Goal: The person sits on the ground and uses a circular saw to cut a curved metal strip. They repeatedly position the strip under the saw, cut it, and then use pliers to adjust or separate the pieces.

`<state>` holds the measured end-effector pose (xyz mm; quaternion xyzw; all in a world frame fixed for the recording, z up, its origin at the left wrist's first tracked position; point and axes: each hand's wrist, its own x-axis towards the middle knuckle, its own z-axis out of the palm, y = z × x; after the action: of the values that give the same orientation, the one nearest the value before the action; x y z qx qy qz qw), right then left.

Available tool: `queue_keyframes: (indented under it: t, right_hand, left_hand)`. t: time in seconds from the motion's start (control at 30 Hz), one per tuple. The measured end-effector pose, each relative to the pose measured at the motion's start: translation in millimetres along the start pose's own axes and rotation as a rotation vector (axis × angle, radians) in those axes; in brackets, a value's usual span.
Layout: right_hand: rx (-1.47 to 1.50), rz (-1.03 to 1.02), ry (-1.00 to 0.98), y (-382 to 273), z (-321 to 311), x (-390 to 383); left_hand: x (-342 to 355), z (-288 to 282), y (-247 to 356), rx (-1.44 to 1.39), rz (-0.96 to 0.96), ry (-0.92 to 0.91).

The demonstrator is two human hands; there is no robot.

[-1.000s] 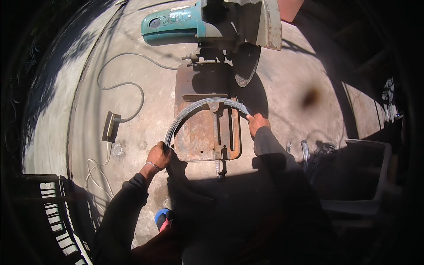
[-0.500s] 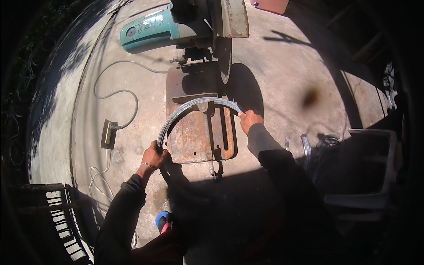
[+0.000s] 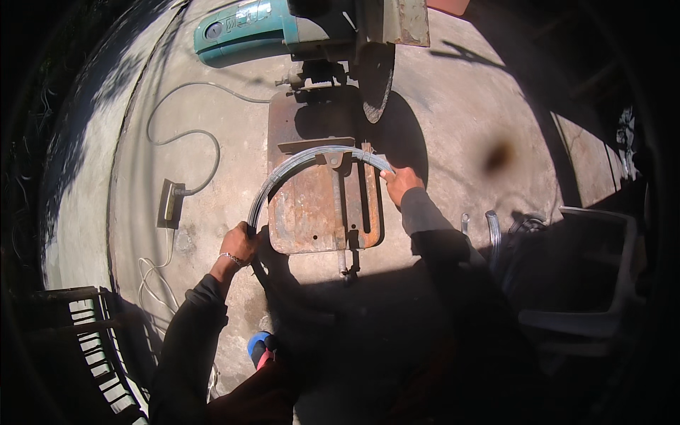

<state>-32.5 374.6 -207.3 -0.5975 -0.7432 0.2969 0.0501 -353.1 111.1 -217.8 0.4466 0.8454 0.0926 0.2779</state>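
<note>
A curved bundle of grey metal wire [image 3: 283, 168] arches over the rusty base [image 3: 301, 212] of a cut-off saw. My left hand [image 3: 239, 243] is closed around its left side, just off the base's left edge. At the bundle's right end, my right hand [image 3: 403, 185] grips it with the fingers wrapped round. The bundle crosses the saw's clamp [image 3: 336, 162] and lies close in front of the upright fence [image 3: 315, 144]; whether it touches them I cannot tell. Raised above and behind it is the cutting disc [image 3: 375, 88], beside the teal motor housing [image 3: 241, 32].
A grey cable [image 3: 212, 145] runs from the saw to a socket block [image 3: 170, 203] on the concrete floor. More wire bundles [image 3: 494, 237] lie at right, near a pale frame [image 3: 574, 322]. A slatted crate [image 3: 92, 340] stands lower left; a blue-edged shoe [image 3: 258, 343] shows below.
The view has shifted slightly, so the saw sits higher in the picture. My left hand has moved a little left, away from the base. Both hands keep their grip on the wire.
</note>
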Motion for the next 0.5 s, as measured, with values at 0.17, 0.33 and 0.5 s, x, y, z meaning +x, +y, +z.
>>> queue_keyframes:
  t: [0.17, 0.33, 0.5]
  right_hand:
    - [-0.042, 0.145, -0.061, -4.0, -10.4, -2.1]
    - [-0.110, 0.130, -0.021, 8.9, -8.1, 1.8]
    - [-0.174, 0.034, -0.050, 10.7, -15.1, 3.1]
  left_hand:
    - [-4.5, -4.1, 12.2, -0.037, -0.037, 0.026]
    - [-0.6, -6.9, 19.6, -0.003, 0.015, -0.004]
    - [3.9, -11.8, 15.5, -0.014, -0.007, -0.063]
